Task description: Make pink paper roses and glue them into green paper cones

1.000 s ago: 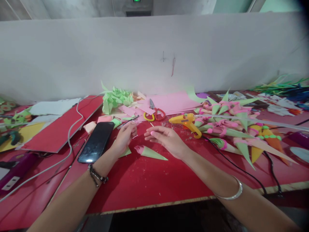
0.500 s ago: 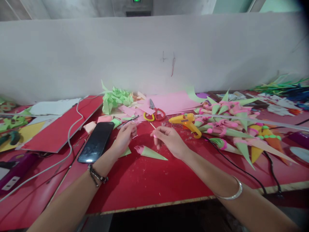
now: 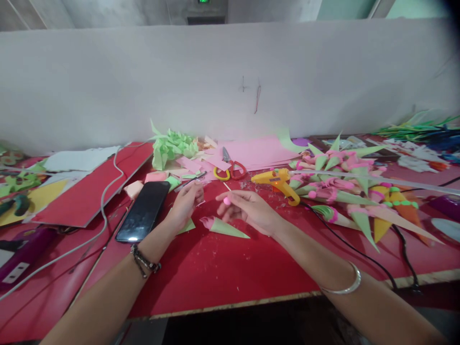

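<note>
Between the thumb and fingers of my right hand [image 3: 249,208] is a small pink ball [image 3: 226,201]. The tip of a thin pale stick [image 3: 227,186] shows just past the forefinger; I cannot tell how it is held. My left hand [image 3: 187,201] is closed, fingers curled together, beside the phone [image 3: 143,211]; what it holds, if anything, is hidden. On the red table between my hands lies a light-green paper cone [image 3: 230,228] with pink crumpled paper at its wide end. A green paper piece [image 3: 187,226] lies partly under my left hand.
A yellow glue gun [image 3: 275,178] with a black cord lies right of centre. Behind my hands are scissors [image 3: 232,168], pink paper sheets [image 3: 258,148] and a green paper heap [image 3: 172,148]. Many finished-looking cones [image 3: 345,191] pile up at right. A white cable [image 3: 105,191] crosses the left.
My right hand has shifted slightly left and its fingers have moved, showing more of the pink ball. The left hand, phone and cone have stayed put.
</note>
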The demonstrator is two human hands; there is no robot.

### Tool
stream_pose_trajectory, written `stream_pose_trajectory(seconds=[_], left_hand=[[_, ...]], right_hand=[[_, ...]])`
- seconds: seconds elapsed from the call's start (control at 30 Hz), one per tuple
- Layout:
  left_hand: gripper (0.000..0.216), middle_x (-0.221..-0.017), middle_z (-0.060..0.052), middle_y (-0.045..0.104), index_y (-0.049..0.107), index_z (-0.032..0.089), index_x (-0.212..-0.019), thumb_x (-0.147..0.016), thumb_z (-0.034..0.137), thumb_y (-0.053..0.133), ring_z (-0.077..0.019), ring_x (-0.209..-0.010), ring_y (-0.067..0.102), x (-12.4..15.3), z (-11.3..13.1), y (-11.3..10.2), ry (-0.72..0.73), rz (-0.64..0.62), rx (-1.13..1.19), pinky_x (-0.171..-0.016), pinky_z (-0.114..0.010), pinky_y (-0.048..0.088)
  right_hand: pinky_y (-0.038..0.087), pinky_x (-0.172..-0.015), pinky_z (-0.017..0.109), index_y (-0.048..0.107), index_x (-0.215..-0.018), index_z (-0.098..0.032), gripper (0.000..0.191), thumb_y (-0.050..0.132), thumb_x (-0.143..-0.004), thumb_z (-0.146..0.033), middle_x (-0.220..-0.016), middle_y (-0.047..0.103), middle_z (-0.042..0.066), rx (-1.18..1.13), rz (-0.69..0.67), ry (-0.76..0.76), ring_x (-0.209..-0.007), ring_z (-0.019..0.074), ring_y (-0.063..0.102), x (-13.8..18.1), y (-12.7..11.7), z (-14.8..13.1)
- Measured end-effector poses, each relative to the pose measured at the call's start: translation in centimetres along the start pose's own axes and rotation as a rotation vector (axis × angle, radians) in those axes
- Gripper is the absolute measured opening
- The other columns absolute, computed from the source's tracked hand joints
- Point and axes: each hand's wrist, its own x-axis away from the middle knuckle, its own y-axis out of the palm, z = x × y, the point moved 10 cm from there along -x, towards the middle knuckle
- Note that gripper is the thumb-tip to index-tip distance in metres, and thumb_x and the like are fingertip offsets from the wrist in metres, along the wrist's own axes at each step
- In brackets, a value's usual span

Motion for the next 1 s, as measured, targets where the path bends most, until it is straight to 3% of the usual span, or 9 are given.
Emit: stream_pose_trajectory(seconds=[0.1, 0.17, 0.27, 0.43, 0.6, 0.73, 0.8, 0.9, 1.0], left_hand=[[0.024, -0.05, 0.007, 0.031, 0.037, 0.016, -0.055, -0.07, 0.021, 0.054, -0.0041, -0.043, 0.028, 0.0, 0.0, 0.1, 0.0, -0.012, 0.0, -0.042, -0.017, 0.025], [0.024, -0.051, 0.007, 0.031, 0.037, 0.016, -0.055, -0.07, 0.022, 0.055, -0.0041, -0.043, 0.028, 0.0, 0.0, 0.1, 0.001, -0.015, -0.008, -0.042, -0.017, 0.025], [0.024, -0.051, 0.007, 0.031, 0.037, 0.016, -0.056, -0.07, 0.023, 0.056, -0.0041, -0.044, 0.028, 0.0, 0.0, 0.1, -0.001, -0.01, -0.015, -0.042, -0.017, 0.024], [0.025, -0.051, 0.007, 0.031, 0.037, 0.016, -0.056, -0.069, 0.023, 0.057, -0.0039, -0.043, 0.027, 0.0, 0.1, 0.2, -0.004, -0.023, 0.005, -0.041, -0.016, 0.024], [0.024, -0.051, 0.007, 0.031, 0.037, 0.016, -0.056, -0.07, 0.022, 0.055, -0.0039, -0.044, 0.028, 0.0, 0.1, 0.1, -0.002, -0.017, -0.012, -0.041, -0.016, 0.025], [0.024, -0.051, 0.007, 0.031, 0.037, 0.016, -0.055, -0.07, 0.022, 0.055, -0.0037, -0.043, 0.028, 0.0, 0.1, 0.2, -0.001, -0.017, 0.006, -0.042, -0.016, 0.025], [0.025, -0.051, 0.007, 0.031, 0.037, 0.016, -0.055, -0.07, 0.022, 0.055, -0.0037, -0.043, 0.028, 0.1, 0.0, 0.2, -0.009, -0.013, 0.006, -0.041, -0.016, 0.025], [0.024, -0.051, 0.007, 0.032, 0.037, 0.016, -0.055, -0.069, 0.023, 0.056, -0.0038, -0.043, 0.028, 0.1, 0.0, 0.0, -0.01, 0.002, -0.012, -0.041, -0.016, 0.024], [0.024, -0.051, 0.007, 0.032, 0.038, 0.016, -0.056, -0.069, 0.023, 0.057, -0.0038, -0.043, 0.028, 0.1, 0.0, 0.1, -0.008, -0.004, -0.009, -0.041, -0.016, 0.025]], right_hand=[[0.046, -0.051, 0.019, 0.062, -0.073, -0.015, 0.02, 0.055, -0.076, -0.034, -0.058, 0.059, -0.002, 0.024, 0.021, 0.0, -0.049, 0.0057, 0.055, 0.1, -0.1, -0.1], [0.048, -0.061, 0.019, 0.062, -0.074, -0.017, 0.009, 0.062, -0.07, -0.025, -0.069, 0.062, -0.002, 0.018, 0.047, -0.046, -0.064, 0.0066, 0.059, 0.1, -0.4, -0.5], [0.046, -0.076, 0.023, 0.063, -0.082, -0.019, 0.013, 0.063, -0.07, -0.024, -0.086, 0.064, 0.001, -0.041, 0.047, -0.062, -0.083, 0.01, 0.06, -0.1, -0.4, -0.7], [0.046, -0.054, 0.021, 0.061, -0.073, -0.016, 0.015, 0.059, -0.072, -0.031, -0.059, 0.059, -0.003, 0.008, 0.097, -0.024, -0.05, 0.0054, 0.055, -0.1, -1.1, -0.3], [0.047, -0.07, 0.022, 0.06, -0.081, -0.018, 0.014, 0.063, -0.069, -0.025, -0.08, 0.063, 0.0, -0.042, 0.065, -0.065, -0.074, 0.0084, 0.06, 0.0, -0.7, -0.7], [0.044, -0.049, 0.02, 0.06, -0.077, -0.016, 0.02, 0.052, -0.078, -0.034, -0.058, 0.059, -0.002, 0.024, 0.035, 0.008, -0.047, 0.006, 0.055, 0.0, -0.3, 0.0], [0.045, -0.053, 0.019, 0.059, -0.074, -0.017, 0.013, 0.058, -0.074, -0.029, -0.061, 0.058, -0.003, 0.049, 0.062, -0.035, -0.052, 0.0053, 0.055, 0.0, -0.6, -0.4], [0.046, -0.072, 0.022, 0.058, -0.078, -0.018, 0.011, 0.063, -0.07, -0.023, -0.08, 0.061, -0.001, 0.006, 0.077, -0.089, -0.075, 0.0074, 0.059, 0.0, -0.7, -0.9], [0.047, -0.062, 0.022, 0.058, -0.079, -0.017, 0.013, 0.055, -0.076, -0.03, -0.07, 0.061, 0.0, -0.006, 0.067, -0.037, -0.062, 0.0075, 0.059, 0.0, -0.6, -0.4]])
